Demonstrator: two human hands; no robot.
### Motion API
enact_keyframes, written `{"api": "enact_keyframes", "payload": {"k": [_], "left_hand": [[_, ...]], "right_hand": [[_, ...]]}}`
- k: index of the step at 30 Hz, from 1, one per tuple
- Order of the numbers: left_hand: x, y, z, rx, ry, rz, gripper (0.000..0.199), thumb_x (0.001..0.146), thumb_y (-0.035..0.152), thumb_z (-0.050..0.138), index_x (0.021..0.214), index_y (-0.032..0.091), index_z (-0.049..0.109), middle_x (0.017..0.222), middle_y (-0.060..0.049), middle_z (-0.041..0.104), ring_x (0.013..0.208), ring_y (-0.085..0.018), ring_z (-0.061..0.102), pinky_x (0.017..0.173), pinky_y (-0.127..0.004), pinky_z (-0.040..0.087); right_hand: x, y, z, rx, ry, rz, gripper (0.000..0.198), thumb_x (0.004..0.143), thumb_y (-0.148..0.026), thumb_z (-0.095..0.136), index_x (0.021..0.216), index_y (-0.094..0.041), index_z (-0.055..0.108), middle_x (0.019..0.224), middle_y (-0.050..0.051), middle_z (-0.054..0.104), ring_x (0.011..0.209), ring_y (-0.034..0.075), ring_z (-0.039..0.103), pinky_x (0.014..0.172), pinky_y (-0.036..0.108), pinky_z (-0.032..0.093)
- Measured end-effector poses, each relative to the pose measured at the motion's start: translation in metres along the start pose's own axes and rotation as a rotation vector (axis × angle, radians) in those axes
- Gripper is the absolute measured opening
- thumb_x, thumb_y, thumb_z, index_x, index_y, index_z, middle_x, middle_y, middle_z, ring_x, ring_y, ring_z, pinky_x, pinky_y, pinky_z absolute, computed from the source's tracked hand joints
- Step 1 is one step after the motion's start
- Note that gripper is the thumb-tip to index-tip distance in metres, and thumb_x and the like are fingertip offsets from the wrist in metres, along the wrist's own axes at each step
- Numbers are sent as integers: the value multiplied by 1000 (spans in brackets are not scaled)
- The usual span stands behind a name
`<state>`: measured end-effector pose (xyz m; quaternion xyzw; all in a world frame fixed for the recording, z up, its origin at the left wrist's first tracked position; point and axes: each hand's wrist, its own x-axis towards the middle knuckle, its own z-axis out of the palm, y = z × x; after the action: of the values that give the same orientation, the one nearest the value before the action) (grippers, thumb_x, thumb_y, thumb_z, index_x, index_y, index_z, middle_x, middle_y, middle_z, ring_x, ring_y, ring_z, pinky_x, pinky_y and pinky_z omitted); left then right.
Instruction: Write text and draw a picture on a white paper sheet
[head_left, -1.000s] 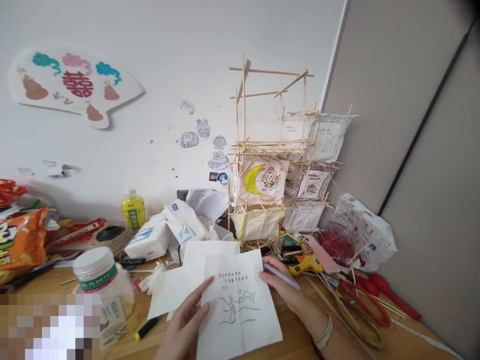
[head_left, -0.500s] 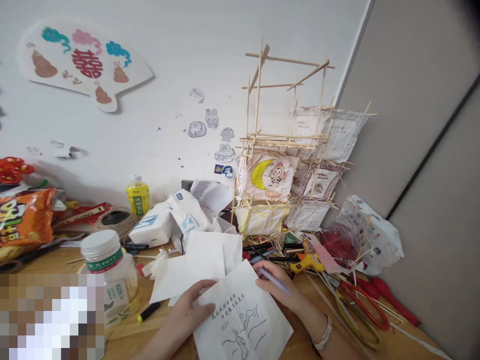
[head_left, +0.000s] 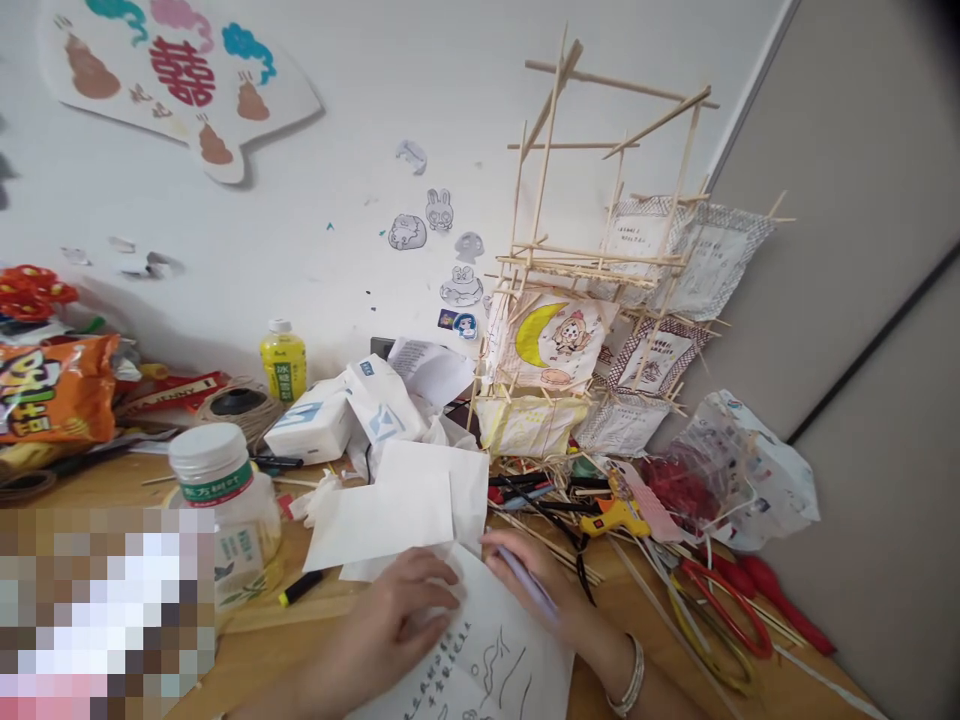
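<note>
The left hand (head_left: 405, 610), fingers loosely curled, rests on the paper (head_left: 510, 650) between both hands; the right hand (head_left: 556, 580) grips a pen (head_left: 534, 588). Likely positioning the paper; penwork next would call for steadying it.

A silvery, banded bracelet (head_left: 637, 678) circles the bare forearm (head_left: 600, 650) behind the right hand (head_left: 551, 580).

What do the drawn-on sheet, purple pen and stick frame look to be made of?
Drawn-on sheet: likely matte paper; white, no gloss, dark drawn lines.
Purple pen: probably plastic; smooth, evenly coloured barrel.
Stick frame: wood or bamboo, can't tell which; pale tan, apparently unpainted sticks.
</note>
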<state>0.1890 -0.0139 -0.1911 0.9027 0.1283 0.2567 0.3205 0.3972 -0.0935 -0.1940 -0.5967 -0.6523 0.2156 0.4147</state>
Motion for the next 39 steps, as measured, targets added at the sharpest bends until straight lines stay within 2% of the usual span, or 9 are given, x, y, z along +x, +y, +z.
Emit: {"api": "enact_keyframes", "payload": {"k": [3,5,7,9,13,17,21,28,39], "left_hand": [[-4,-4,4,242,-145,94,31,81,16,49,107,26,62,122,-6,56,117,-28,45,94,-42,40],[-6,-9,6,299,-183,105,37,81,17,50,116,27,57,127,-5,53,122,-30,41,97,-46,37],[-6,-14,7,300,-187,114,38,82,20,51,119,28,55,129,-5,51,123,-31,40,100,-48,34],[-6,-16,7,286,-211,117,41,84,26,50,125,27,50,132,-6,48,124,-30,39,101,-49,32],[-6,-12,5,227,-336,135,54,87,33,48,138,29,29,139,-5,37,127,-27,33,106,-49,24],[-4,-7,4,254,-325,44,53,89,40,43,138,23,30,140,-8,36,129,-28,30,106,-48,24],[-4,-7,5,281,-351,59,49,90,37,40,137,23,32,141,-6,35,130,-26,28,106,-47,24],[-7,-13,9,281,-376,73,56,89,35,43,140,25,23,144,-5,28,132,-27,22,107,-48,20],[-7,-14,9,287,-389,60,56,87,34,44,139,24,25,144,-6,27,132,-28,21,107,-49,20]], "right_hand": [[-1,-7,0,-51,98,-96,23,88,-25,45,100,-21,64,95,6,62,91,19,57,83,30,42],[-2,-10,0,-64,118,-111,18,86,-25,48,88,-20,65,86,5,63,83,18,58,78,29,43],[-3,-9,1,-54,108,-63,16,84,-24,50,76,-19,63,73,3,61,73,17,57,70,28,44],[-4,-6,3,35,71,28,14,83,-25,50,74,-19,59,64,0,58,62,15,55,61,26,43],[-4,0,5,255,19,126,10,78,-28,55,76,-18,55,65,-1,57,56,13,52,54,23,41],[-4,5,8,274,32,130,20,74,-31,58,62,-19,48,55,-3,51,49,11,45,49,22,35],[-3,11,18,97,-23,122,28,76,-27,51,53,-20,38,51,-5,40,51,11,38,50,23,30],[-4,16,30,-54,-56,67,27,80,-24,41,55,-20,30,55,-4,35,56,12,35,51,23,27],[-4,11,26,-81,-129,13,28,82,-24,41,57,-21,30,55,-4,36,56,12,36,51,23,29]]}}
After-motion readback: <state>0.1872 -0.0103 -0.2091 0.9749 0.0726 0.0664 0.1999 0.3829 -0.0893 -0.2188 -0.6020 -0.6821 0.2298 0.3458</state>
